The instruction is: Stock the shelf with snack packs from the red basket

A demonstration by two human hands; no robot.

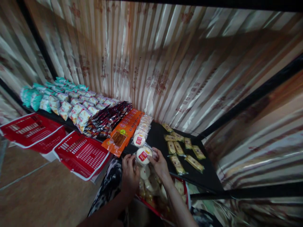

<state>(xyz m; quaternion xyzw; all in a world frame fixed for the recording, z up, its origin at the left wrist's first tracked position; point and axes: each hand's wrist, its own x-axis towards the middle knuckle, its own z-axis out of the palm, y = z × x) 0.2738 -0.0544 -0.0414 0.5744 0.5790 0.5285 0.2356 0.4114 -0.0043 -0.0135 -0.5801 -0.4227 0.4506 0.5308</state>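
Between my hands is a round white rice cracker pack (143, 156) in clear wrapping with a red label. My right hand (161, 164) pinches its right side, thumb on top. My left hand (129, 173) has its fingers curled at the left edge of the wrapping. Just beyond lies a row of similar round packs (139, 139) on the black shelf (157, 134). Below my hands a red basket (188, 195) holds more packs, partly hidden by my forearms.
Left of the row lie an orange snack bag (123, 130), dark shiny packets (107, 118), white bags (65, 108) and teal bags (36, 99). Yellow packets (178, 164) lie scattered on the right. Two red baskets (81, 154) stand at the left; metal posts (227, 113) frame the shelf.
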